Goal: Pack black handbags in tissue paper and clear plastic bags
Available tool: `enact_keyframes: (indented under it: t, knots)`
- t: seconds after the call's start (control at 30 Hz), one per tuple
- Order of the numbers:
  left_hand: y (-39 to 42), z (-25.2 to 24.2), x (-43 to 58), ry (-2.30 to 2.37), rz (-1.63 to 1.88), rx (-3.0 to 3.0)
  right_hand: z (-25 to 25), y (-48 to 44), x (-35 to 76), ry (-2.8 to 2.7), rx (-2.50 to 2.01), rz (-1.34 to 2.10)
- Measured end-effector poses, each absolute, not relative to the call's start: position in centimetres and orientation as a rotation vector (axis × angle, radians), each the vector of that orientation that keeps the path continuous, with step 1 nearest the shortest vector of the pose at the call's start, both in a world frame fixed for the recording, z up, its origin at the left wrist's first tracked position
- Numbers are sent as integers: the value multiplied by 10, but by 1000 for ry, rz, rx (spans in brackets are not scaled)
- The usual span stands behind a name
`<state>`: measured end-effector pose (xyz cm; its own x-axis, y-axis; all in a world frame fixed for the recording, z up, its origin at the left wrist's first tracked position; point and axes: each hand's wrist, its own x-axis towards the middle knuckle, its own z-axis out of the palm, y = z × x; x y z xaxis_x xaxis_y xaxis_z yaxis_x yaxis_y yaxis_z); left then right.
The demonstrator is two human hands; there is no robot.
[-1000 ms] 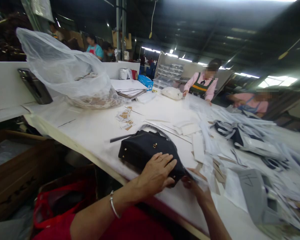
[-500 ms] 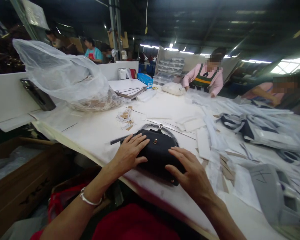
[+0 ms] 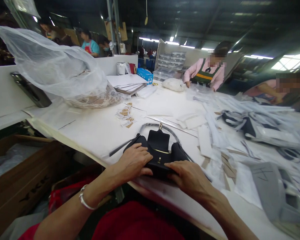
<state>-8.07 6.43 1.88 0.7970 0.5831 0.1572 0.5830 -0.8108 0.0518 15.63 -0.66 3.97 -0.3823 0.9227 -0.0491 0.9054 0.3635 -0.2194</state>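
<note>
Black leather-look material identifies the handbag (image 3: 160,151), which lies on the white desk (image 3: 90,133) at the near edge, at 12 o'clock from the person's body. Its long axis runs from 9 o'clock to 3 o'clock, parallel to the desk edge. The flap (image 3: 158,139) is turned open and points away toward 12 o'clock, with a gold fitting (image 3: 160,126) at its tip. The strap (image 3: 146,127) arcs beyond the flap on the far side. The left hand (image 3: 133,163) covers the 9 o'clock end of the bag, and its grip is narrow, with the fingers curled over the top edge. The right hand (image 3: 188,176) comes in from 4 o'clock, its grip closed on the near edge and its fingertips reaching toward the centre, just beside a second gold fitting (image 3: 159,160). Both hands touch the bag, and the left hand sits slightly farther over the body. Whether either thumb passes under the bag cannot be told. A silver bracelet (image 3: 83,201) circles the left wrist. Small paper tags (image 3: 125,116) lie at 11 o'clock from the bag, well apart, and white card strips (image 3: 205,140) lie at 2 o'clock. A large clear plastic sack (image 3: 57,73) stands farther off at 10 o'clock. A co-worker in a pink sleeve (image 3: 190,75) works at the far end of the desk.
</note>
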Motion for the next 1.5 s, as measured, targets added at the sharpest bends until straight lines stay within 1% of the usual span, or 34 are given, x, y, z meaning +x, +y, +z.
enact_keyframes:
  t: [0.07,0.17,0.23,0.4,0.5,0.57,0.67,0.77,0.83,0.9,1.07,1.17,1.27,1.37,1.43,1.5]
  knots:
    - [65,16,-83,1035,230,2953,35,-9,158,-2518,-1694,281]
    - [71,13,-84,1187,24,2849,27,-4,159,-2563,-1654,188]
    - [75,11,-82,1212,-41,2807,23,4,158,-2587,-1652,155]
    - [66,-13,-79,1246,118,2921,9,13,155,-2583,-1730,102]
    - [51,-32,-81,1321,243,2985,-12,1,153,-2541,-1739,-33]
    - [42,-39,-83,1361,250,2988,-28,-8,152,-2488,-1701,-130]
    - [37,-32,-83,1334,161,2934,-44,-17,154,-2430,-1642,-161]
    - [47,-10,-74,1261,36,2807,-51,-18,156,-2413,-1636,-115]
    - [58,2,-63,1206,-28,2707,-52,-18,155,-2404,-1643,-73]
    - [67,5,-50,1213,12,2668,-55,-18,155,-2394,-1653,-39]
    - [68,-26,-31,1440,266,2798,-52,-23,152,-2376,-1670,36]
    - [63,-42,-32,1443,273,2849,-27,-22,152,-2330,-1707,182]
    - [66,-45,-35,1440,251,2899,7,-18,157,-2238,-1690,361]
    - [74,-45,-35,1420,239,2962,17,-12,162,-2175,-1647,284]
    - [77,-46,-34,1412,235,2992,6,-9,164,-2212,-1640,190]
    - [78,-48,-35,1394,252,3013,-12,-9,164,-2246,-1662,170]
